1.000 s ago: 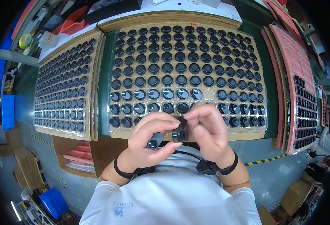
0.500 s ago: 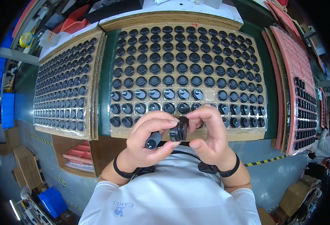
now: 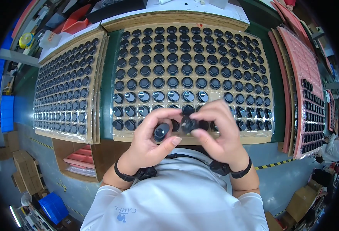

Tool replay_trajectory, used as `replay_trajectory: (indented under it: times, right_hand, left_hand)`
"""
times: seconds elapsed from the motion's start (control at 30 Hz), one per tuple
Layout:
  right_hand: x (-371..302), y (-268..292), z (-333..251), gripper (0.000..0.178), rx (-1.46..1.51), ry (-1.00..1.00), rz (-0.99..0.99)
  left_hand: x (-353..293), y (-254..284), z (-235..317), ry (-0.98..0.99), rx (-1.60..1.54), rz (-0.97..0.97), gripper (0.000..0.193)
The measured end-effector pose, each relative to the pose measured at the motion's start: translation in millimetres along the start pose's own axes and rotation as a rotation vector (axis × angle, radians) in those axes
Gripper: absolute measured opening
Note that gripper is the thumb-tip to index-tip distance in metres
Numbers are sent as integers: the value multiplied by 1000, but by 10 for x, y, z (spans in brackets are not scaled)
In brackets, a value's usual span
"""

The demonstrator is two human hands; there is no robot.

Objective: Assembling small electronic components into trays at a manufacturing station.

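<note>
My left hand [image 3: 148,133] is curled round a black cylindrical part [image 3: 161,132], whose rounded glossy end faces up between thumb and palm. Its forefinger and thumb tips are spread apart. Pinched in my right hand [image 3: 222,133] is a dark round part [image 3: 188,125], blurred by motion, just right of the left fingertips. Both hands are above the near edge of a clear plastic tray [image 3: 215,96] holding rows of black round parts [image 3: 186,58]. One pocket of that tray, beyond my right hand, has no part in it.
At the left, a second tray of black parts [image 3: 77,82] lies on stacked cardboard. On the right stands a pink tray [image 3: 302,57], partly filled with black parts. An open cardboard box [image 3: 94,175] with pink trays sits below the left side. A white ledge [image 3: 231,11] runs along the back.
The dark round part has passed from my left fingertips into my right hand's pinch. My left fingers have spread, and the cylindrical part in that hand has tipped to show its glossy end.
</note>
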State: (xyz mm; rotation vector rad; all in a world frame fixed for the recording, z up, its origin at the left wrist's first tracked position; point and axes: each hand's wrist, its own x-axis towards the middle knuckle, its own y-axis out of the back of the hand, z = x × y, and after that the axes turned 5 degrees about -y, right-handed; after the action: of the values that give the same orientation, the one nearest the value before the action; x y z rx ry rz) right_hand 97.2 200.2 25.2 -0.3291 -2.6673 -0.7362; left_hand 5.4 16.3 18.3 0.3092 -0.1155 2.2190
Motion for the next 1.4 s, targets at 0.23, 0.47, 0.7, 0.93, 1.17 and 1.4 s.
replay_trajectory:
  times: [0.23, 0.47, 0.7, 0.93, 1.17, 1.4]
  right_hand:
    - [28, 222, 279, 23, -406, -290, 218]
    - [15, 236, 355, 21, -730, -330, 147]
    - [59, 200, 239, 23, -709, -286, 130]
    - [69, -6, -63, 28, 124, -154, -185]
    - [-14, 125, 102, 27, 249, -334, -125]
    - [-67, 451, 340, 22, -641, -304, 122]
  left_hand:
    - [-42, 125, -73, 128, -382, -24, 41]
    - [-55, 122, -63, 219, -340, -66, 40]
    - [-23, 85, -48, 258, -385, -114, 44]
    - [-3, 4, -72, 283, -410, -181, 47]
    - [-11, 17, -95, 273, -422, -260, 46]
    - [-16, 83, -26, 291, -326, -273, 38]
